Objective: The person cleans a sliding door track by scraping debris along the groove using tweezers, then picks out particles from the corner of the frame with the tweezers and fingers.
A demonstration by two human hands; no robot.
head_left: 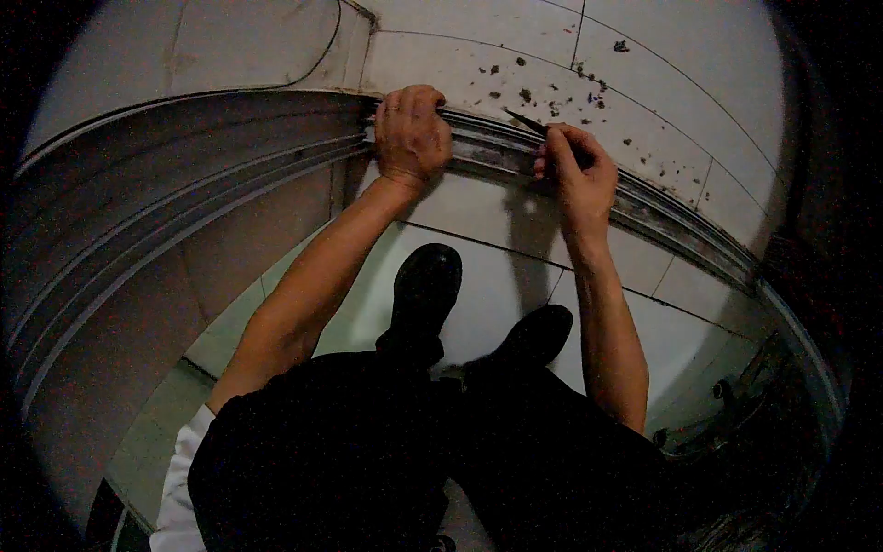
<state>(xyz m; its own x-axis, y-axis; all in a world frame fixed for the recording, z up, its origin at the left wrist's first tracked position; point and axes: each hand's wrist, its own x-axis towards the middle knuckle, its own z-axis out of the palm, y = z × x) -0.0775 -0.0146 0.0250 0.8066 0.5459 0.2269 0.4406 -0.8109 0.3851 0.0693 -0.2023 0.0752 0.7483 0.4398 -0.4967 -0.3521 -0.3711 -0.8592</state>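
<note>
My left hand [414, 133] is closed over the end of a grooved metal sliding-door track [492, 138], beside the corner where it meets the upright frame [267, 152]. A thin, dark, pointed tool [526, 120] is pinched between the thumb and fingers of my right hand [581, 170]. Its tip points up and left, over the far edge of the track. I cannot tell what kind of tool it is. Dark grime lines the grooves between my hands. Just beyond the track, clumps of dark debris [526, 95] lie scattered across pale floor tiles [441, 64].
My black shoes [428, 285] stand on white tiles on the near side of the track. On the left rises a wall panel [110, 267] edged by the frame. Dark objects [722, 405] lie in shadow at the lower right.
</note>
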